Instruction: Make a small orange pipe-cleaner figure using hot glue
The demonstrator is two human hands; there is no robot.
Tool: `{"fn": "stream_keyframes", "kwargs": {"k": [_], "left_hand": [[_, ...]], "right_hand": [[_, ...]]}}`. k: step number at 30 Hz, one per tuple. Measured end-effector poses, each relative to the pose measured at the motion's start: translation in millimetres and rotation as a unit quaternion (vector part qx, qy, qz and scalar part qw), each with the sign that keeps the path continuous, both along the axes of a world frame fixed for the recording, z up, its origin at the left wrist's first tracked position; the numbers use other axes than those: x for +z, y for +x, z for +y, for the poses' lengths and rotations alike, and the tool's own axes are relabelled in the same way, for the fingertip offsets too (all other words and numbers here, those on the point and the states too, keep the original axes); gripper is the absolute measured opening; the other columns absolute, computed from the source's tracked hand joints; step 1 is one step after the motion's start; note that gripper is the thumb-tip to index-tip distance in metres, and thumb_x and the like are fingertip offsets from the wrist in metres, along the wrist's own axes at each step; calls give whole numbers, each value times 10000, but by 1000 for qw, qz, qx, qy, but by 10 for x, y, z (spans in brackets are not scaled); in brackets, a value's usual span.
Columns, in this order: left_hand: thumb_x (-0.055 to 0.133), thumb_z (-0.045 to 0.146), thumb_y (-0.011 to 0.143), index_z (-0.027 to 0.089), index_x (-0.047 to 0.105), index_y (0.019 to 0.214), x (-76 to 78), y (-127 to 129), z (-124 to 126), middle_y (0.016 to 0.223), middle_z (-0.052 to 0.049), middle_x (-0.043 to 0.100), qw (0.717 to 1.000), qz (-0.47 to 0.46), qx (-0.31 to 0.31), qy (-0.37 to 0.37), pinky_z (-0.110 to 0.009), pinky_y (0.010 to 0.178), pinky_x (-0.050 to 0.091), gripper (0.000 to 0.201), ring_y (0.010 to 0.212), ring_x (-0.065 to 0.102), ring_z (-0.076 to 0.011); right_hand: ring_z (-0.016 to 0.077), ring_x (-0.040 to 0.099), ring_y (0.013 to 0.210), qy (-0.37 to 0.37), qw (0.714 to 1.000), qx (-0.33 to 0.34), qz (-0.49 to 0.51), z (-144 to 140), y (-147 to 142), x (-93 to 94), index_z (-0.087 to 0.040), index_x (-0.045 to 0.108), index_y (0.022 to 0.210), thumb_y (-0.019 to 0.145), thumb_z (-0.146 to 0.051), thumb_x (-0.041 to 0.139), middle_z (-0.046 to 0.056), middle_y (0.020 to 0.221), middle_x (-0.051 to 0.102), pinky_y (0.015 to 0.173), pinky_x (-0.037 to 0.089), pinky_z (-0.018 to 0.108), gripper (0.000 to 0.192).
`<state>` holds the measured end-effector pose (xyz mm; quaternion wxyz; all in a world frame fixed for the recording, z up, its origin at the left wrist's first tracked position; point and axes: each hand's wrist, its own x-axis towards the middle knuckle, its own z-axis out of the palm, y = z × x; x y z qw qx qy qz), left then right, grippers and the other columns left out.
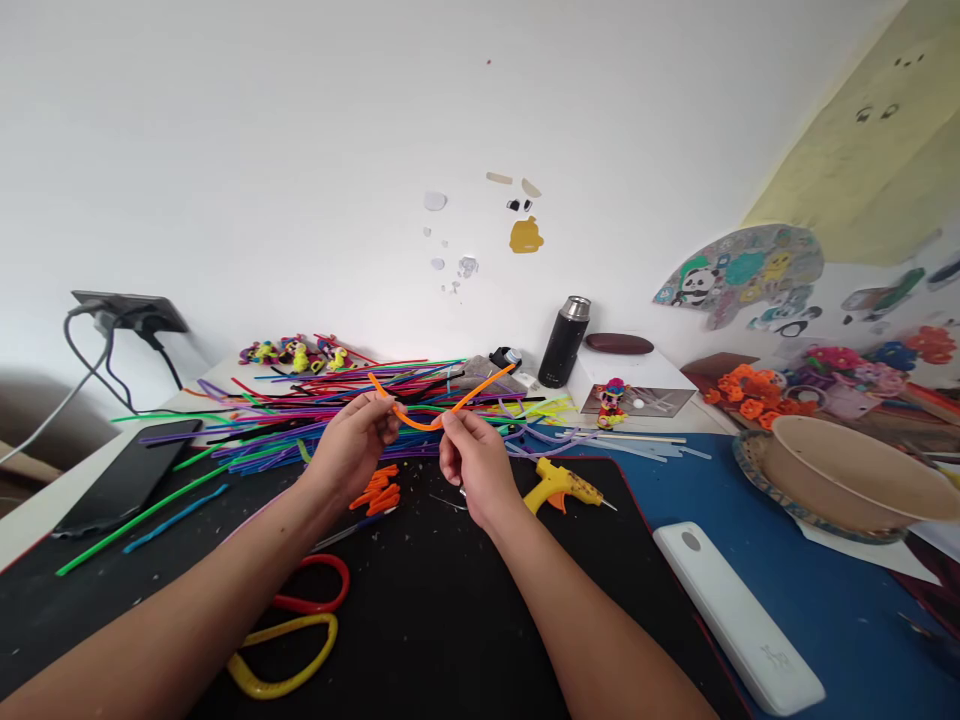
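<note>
We pinch a fuzzy orange pipe cleaner (439,405), bent into a shallow U, between left hand (352,445) and right hand (472,462) fingers, above cut orange pieces (379,492), left of the yellow glue gun (562,487).

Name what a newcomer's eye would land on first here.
First, the orange pipe cleaner bent in a shallow curve between the left hand and right hand, above the black mat. Behind them sprawls a heap of colourful pipe cleaners; a yellow glue gun lies just right of the hands.
</note>
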<state>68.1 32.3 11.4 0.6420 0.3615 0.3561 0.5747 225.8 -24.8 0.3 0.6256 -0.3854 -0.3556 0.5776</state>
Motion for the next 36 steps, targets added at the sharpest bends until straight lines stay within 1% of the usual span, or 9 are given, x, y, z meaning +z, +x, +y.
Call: {"fn": "stream_keyframes", "kwargs": {"k": [3, 6, 9, 13, 18, 21, 28, 32, 36], "left_hand": [[908, 235, 675, 151, 666, 738, 46, -29, 36, 731, -9, 697, 1000, 2, -6, 2, -180, 471, 410, 263, 555, 522, -80], [905, 225, 663, 145, 660, 737, 62, -39, 52, 700, -3, 681, 1000, 5, -9, -5, -179, 460, 386, 268, 528, 516, -75], [896, 220, 657, 137, 661, 734, 38, -42, 61, 672, 6, 658, 1000, 2, -9, -12, -185, 447, 379, 260, 511, 526, -78], [885, 206, 659, 132, 669, 752, 0, -44, 68, 676, 1, 663, 999, 1, -7, -32, -188, 460, 411, 247, 529, 572, -93], [877, 181, 686, 136, 657, 743, -10, -43, 67, 650, 11, 640, 999, 0, -17, -31, -182, 448, 398, 232, 525, 565, -88], [879, 181, 709, 134, 661, 760, -1, -38, 62, 680, 1, 661, 999, 0, -25, -30, -184, 458, 417, 228, 539, 583, -91], [873, 172, 724, 122, 690, 787, 49, -72, 69, 723, -20, 694, 999, 0, -48, -18, -185, 460, 441, 200, 551, 593, -94], [890, 177, 720, 120, 704, 801, 94, -102, 78, 751, -29, 710, 997, -1, -74, -16, -188, 467, 452, 211, 553, 577, -89], [924, 213, 712, 120, 724, 811, 148, -110, 67, 683, -10, 675, 995, 4, -91, -28, -179, 443, 415, 242, 525, 533, -82]], "right_hand": [[77, 427, 386, 14, 998, 47, -39, -45, -34, 2, -199, 655, 810, 843, -626, 775, -75, 515, 524, 378, 226, 204, 444], [78, 427, 382, 18, 997, 65, -50, -69, -61, 1, -202, 648, 811, 850, -636, 767, -76, 515, 530, 377, 236, 208, 452], [79, 427, 388, 10, 998, 48, -42, -65, -66, 4, -197, 668, 836, 825, -655, 789, -76, 516, 529, 382, 232, 210, 474], [77, 409, 400, 11, 999, 24, -23, -50, -50, 26, -179, 736, 916, 800, -673, 815, -77, 519, 510, 393, 230, 215, 514], [69, 372, 404, 18, 1000, -7, 16, -44, -39, 56, -180, 752, 903, 772, -640, 865, -80, 513, 495, 396, 212, 214, 492], [62, 345, 400, 23, 999, -5, 29, -45, -44, 63, -180, 742, 863, 774, -622, 872, -88, 499, 472, 395, 207, 212, 469], [75, 381, 384, 29, 999, 26, 29, -69, -73, 67, -193, 692, 805, 802, -657, 833, -84, 485, 477, 384, 210, 218, 486], [78, 392, 379, 10, 997, 72, 8, -97, -122, 26, -190, 673, 773, 809, -711, 798, -78, 478, 479, 384, 213, 217, 536], [80, 399, 384, -2, 992, 120, -23, -126, -172, -25, -187, 668, 758, 823, -726, 774, -73, 477, 486, 385, 232, 217, 553]]}}
